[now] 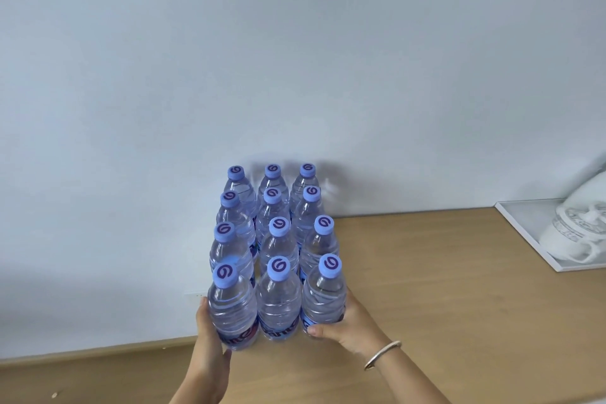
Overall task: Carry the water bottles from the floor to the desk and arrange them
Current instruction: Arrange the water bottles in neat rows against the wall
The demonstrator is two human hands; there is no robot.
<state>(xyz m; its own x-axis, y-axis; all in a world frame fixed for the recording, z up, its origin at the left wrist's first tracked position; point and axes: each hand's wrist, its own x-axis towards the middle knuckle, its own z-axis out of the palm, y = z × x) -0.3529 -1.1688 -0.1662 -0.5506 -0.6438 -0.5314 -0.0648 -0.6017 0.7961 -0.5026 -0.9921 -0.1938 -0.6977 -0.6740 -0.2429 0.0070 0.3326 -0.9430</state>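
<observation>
Both hands clasp a block of twelve clear plastic water bottles with pale blue caps (277, 259), three across and four deep. The left hand (210, 334) curls round the near-left bottle; the right hand (347, 321) wraps the near-right one, thumb on its label. Each cap bears a purple swirl; the label lettering is unreadable. The block stands upright at the light wooden desk (442, 272)'s left edge, against the wall.
</observation>
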